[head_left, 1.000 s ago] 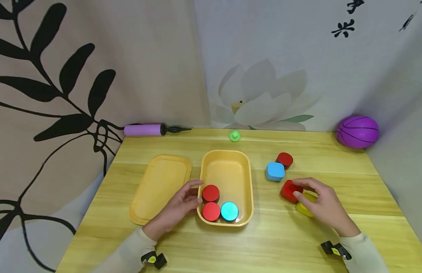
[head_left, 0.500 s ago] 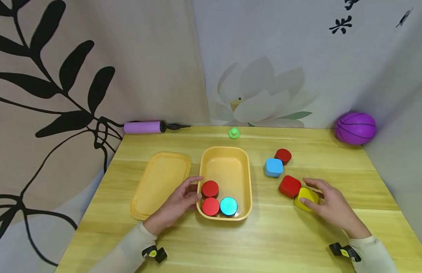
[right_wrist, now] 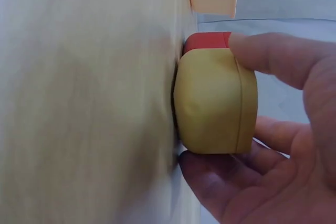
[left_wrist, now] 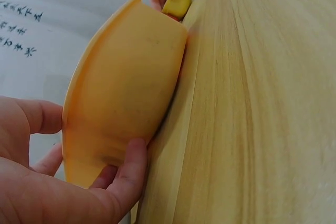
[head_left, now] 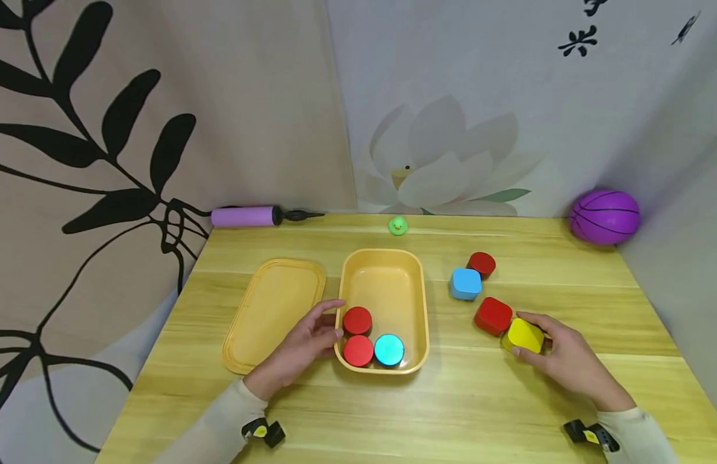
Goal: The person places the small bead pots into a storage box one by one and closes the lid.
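In the head view my right hand grips a yellow rounded-square block, thumb on its near side and fingers on the far side. A seam runs round the yellow block near its top in the right wrist view. Touching it or nearly so is a red rounded-square block. My left hand rests against the left wall of a yellow-orange plastic box, fingertips and thumb on its outside. Inside lie two red round pieces and a light blue round one.
Behind the red block sit a blue rounded-square block and a dark red round piece. A flat yellow lid lies left of the box. A purple pump, green duck toy and purple ball line the back.
My right hand has moved off the red block, slightly right and nearer, and has closed round the yellow block. The left hand has kept its place at the box.
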`<act>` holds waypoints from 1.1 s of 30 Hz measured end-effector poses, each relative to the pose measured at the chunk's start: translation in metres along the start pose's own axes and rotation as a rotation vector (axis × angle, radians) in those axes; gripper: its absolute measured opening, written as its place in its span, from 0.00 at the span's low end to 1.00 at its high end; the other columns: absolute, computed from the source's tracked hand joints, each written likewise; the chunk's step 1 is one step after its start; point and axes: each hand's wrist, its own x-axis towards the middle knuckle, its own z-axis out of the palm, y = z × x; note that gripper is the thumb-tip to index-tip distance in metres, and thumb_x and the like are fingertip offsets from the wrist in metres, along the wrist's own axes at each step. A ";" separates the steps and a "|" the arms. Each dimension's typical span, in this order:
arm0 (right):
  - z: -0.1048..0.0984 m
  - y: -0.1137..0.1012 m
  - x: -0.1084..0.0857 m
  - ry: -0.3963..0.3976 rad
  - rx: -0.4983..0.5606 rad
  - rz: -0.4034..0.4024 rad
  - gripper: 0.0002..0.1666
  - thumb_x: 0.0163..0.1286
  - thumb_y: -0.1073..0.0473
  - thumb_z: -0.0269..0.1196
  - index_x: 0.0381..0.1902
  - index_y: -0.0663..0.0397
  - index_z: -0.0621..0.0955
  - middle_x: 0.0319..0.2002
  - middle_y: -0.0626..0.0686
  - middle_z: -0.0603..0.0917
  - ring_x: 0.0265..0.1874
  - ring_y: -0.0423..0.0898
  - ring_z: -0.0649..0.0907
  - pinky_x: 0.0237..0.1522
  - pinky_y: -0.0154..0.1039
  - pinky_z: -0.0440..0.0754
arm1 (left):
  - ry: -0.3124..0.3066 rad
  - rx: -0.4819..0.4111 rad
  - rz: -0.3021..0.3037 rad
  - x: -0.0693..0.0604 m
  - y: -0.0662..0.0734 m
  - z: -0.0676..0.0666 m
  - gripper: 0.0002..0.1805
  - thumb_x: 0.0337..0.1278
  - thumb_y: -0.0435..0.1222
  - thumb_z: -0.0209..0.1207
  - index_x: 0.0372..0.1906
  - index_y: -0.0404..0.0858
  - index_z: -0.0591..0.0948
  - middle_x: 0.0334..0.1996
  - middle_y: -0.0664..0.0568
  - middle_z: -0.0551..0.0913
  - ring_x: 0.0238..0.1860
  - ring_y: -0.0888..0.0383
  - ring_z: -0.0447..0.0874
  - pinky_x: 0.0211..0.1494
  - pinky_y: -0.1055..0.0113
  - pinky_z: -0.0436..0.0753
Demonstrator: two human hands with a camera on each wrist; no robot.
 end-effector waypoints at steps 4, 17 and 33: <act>-0.003 -0.002 -0.001 0.003 0.010 -0.013 0.43 0.65 0.46 0.78 0.71 0.61 0.77 0.65 0.67 0.82 0.56 0.59 0.84 0.47 0.32 0.85 | 0.003 -0.008 -0.009 0.002 -0.001 0.000 0.34 0.78 0.38 0.60 0.81 0.49 0.62 0.69 0.35 0.71 0.60 0.51 0.79 0.57 0.58 0.86; -0.022 -0.015 -0.003 0.094 0.032 -0.100 0.41 0.62 0.53 0.80 0.69 0.62 0.79 0.63 0.67 0.83 0.51 0.45 0.84 0.42 0.26 0.86 | -0.017 -0.006 0.001 0.001 0.000 -0.001 0.34 0.78 0.39 0.60 0.81 0.49 0.62 0.69 0.34 0.70 0.61 0.51 0.78 0.57 0.58 0.85; -0.026 -0.061 0.023 0.103 -0.013 -0.240 0.40 0.62 0.48 0.80 0.70 0.51 0.80 0.62 0.55 0.86 0.52 0.50 0.85 0.46 0.42 0.87 | -0.011 -0.005 0.003 0.000 0.001 0.000 0.34 0.78 0.39 0.60 0.81 0.49 0.62 0.70 0.34 0.69 0.59 0.51 0.78 0.55 0.58 0.85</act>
